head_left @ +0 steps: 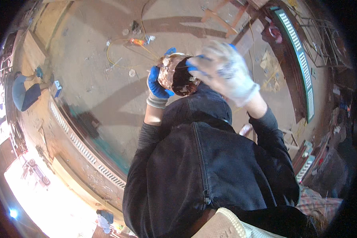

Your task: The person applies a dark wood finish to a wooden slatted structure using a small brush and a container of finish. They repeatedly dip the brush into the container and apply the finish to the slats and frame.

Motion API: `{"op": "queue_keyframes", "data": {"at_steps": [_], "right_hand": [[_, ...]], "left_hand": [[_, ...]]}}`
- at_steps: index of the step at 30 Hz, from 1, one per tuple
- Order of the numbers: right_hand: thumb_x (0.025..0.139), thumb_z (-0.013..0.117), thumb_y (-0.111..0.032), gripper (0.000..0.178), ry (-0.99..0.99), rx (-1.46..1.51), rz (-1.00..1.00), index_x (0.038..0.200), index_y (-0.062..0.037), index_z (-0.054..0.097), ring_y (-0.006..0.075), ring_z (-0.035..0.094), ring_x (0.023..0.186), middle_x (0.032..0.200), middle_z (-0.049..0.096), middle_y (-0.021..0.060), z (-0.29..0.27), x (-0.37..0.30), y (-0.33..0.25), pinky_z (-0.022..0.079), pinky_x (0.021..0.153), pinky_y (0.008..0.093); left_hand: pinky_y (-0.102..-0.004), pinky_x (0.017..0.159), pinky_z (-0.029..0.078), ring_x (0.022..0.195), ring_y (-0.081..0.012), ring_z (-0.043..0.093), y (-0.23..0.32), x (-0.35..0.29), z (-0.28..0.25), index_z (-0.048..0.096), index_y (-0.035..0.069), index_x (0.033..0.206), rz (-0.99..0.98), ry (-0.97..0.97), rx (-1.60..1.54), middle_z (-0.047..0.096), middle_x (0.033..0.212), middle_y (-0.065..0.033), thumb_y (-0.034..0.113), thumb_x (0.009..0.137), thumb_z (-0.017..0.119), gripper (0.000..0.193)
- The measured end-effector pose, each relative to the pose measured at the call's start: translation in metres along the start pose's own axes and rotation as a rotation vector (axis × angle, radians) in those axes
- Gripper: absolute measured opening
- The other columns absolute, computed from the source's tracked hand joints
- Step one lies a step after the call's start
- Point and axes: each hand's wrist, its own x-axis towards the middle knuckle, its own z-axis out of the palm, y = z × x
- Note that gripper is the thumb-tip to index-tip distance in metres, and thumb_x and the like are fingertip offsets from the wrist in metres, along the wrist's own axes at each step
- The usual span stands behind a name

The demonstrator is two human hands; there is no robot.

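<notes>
My left hand (158, 85), in a white glove with blue palm and fingers, is wrapped round the side of a can (168, 73). The can is round, stained brown with pale patches, and tilted so its dark inside shows. At the can's mouth is my right hand (226, 71), in a matching glove and blurred by motion. Its fingers are bent inward at the can's right rim. Whatever may be between them is too smeared to make out. Both hands are in front of my chest, above the dark jacket (226, 158).
An orange connector (137, 41) on a yellow cord (108, 53) lies on the dusty floor (87, 51). Long slotted panels (301, 59) stand at right, with others (83, 152) at left. A wooden frame (226, 20) is at the back. A person (25, 91) crouches far left.
</notes>
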Motion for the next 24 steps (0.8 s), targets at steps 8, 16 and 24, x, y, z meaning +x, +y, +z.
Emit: {"op": "queue_keyframes", "data": {"at_steps": [8, 16, 24], "right_hand": [[0.079, 0.068, -0.027, 0.027, -0.118, 0.157, 0.22, 0.102, -0.0116, 0.067, 0.031, 0.063, 0.092, 0.099, 0.065, 0.01, 0.015, 0.075, 0.158, 0.052, 0.079, 0.0424], [0.079, 0.058, -0.021, 0.026, -0.369, 0.01, 0.111, 0.103, -0.0147, 0.062, 0.0261, 0.057, 0.109, 0.109, 0.058, 0.0054, 0.038, 0.177, 0.275, 0.052, 0.083, 0.0377], [0.071, 0.067, -0.015, 0.035, -0.362, -0.058, 0.368, 0.106, -0.0113, 0.065, 0.0249, 0.058, 0.109, 0.111, 0.061, 0.0066, 0.068, 0.276, 0.369, 0.054, 0.084, 0.0355]], "left_hand": [[-0.0508, 0.115, 0.026, 0.137, -0.0387, 0.036, 0.065, 0.196, 0.005, 0.024, 0.003, 0.149, 0.012, 0.052, 0.439, 0.035, 0.147, -0.0265, 0.055, 0.084, 0.055, 0.089], [-0.0456, 0.111, 0.035, 0.129, -0.0356, 0.046, 0.112, 0.362, -0.005, 0.031, -0.001, 0.144, -0.216, -0.023, 0.386, 0.043, 0.14, -0.0254, 0.041, 0.084, 0.062, 0.079], [-0.0414, 0.107, 0.04, 0.126, -0.0281, 0.05, 0.165, 0.528, -0.039, 0.034, -0.004, 0.143, -0.417, -0.014, 0.373, 0.049, 0.138, -0.0184, 0.031, 0.088, 0.065, 0.072]]}}
